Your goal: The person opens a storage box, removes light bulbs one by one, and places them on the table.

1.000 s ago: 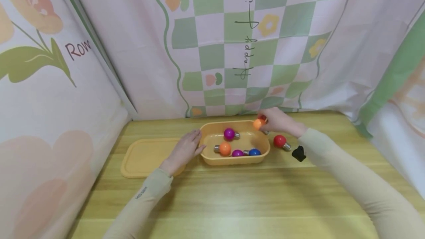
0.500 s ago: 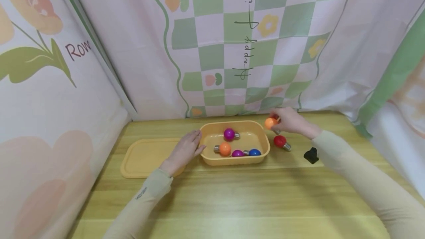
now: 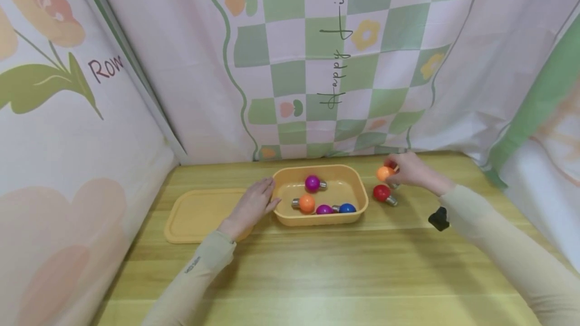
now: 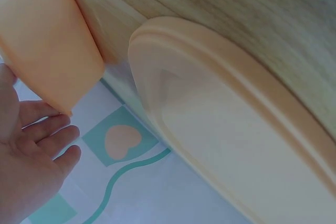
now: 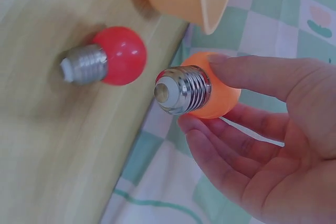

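My right hand (image 3: 410, 170) pinches an orange light bulb (image 3: 385, 173) between thumb and fingers, right of the yellow box. In the right wrist view this orange bulb (image 5: 220, 95) points its silver screw base at the camera, with a sliver of red behind the base. A red bulb (image 3: 381, 193) lies on the table close by. My left hand (image 3: 254, 202) rests with extended fingers at the left end of the yellow box (image 3: 317, 220). Inside the box are two purple bulbs (image 3: 312, 183), an orange bulb (image 3: 307, 203) and a blue bulb (image 3: 347, 208).
A flat yellow lid (image 3: 204, 215) lies left of the box, partly under my left forearm. A small black object (image 3: 438, 219) shows at my right cuff. Patterned curtains (image 3: 326, 89) close off the back and sides of the wooden table (image 3: 317, 275).
My right hand has moved right with the orange bulb, from over the box's right end to beyond the box. The left hand stays in place.
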Demonstrator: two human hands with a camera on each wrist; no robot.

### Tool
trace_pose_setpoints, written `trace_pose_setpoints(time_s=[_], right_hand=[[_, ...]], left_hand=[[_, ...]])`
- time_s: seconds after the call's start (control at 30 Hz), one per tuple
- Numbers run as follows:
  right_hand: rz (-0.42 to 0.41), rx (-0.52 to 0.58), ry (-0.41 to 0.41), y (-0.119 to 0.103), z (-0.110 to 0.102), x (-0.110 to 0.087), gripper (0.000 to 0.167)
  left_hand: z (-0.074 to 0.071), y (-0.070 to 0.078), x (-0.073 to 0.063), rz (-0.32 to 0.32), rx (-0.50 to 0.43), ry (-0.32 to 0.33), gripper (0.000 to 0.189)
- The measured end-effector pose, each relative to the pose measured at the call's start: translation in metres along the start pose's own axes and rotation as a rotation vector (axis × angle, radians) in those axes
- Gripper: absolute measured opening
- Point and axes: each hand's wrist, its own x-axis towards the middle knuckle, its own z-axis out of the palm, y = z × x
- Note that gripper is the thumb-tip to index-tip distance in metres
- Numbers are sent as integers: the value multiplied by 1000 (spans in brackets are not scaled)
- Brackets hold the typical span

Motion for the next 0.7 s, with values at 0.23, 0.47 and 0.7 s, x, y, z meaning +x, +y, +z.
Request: trace_pose_setpoints(time_s=[0.23,0.47,0.7], right_hand=[[26,8,-12,15,3,-9,28],[95,17,-71,24,6,-16,35],[125,26,-91,34,13,-20,41]], left_hand=[[0,1,0,-16,-35,-6,55],[3,0,0,-5,-26,4,54],[2,0,0,3,-9,15,56]])
